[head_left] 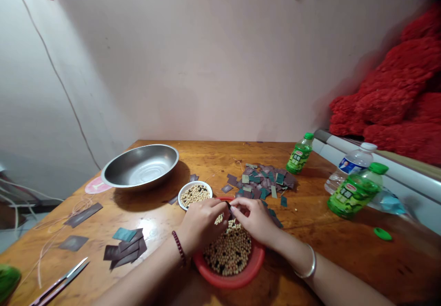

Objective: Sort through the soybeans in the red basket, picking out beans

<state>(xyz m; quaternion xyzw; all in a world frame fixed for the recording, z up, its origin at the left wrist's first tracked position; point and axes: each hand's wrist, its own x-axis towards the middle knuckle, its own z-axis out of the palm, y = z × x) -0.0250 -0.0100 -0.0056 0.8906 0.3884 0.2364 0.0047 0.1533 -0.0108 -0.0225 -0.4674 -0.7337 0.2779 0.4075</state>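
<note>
As hands pinch dark bit, soybeans pale, some blk

Bright, warm indoor light from overhead, its source out of frame. Hard white glare on the varnished bench, just beside the hands. Dark, soft-edged shadow under the steel basin. Wide-angle bowing toward the frame edges, heavy darkening in the top right corner, and soft, smeared detail across the red fabric.
</note>
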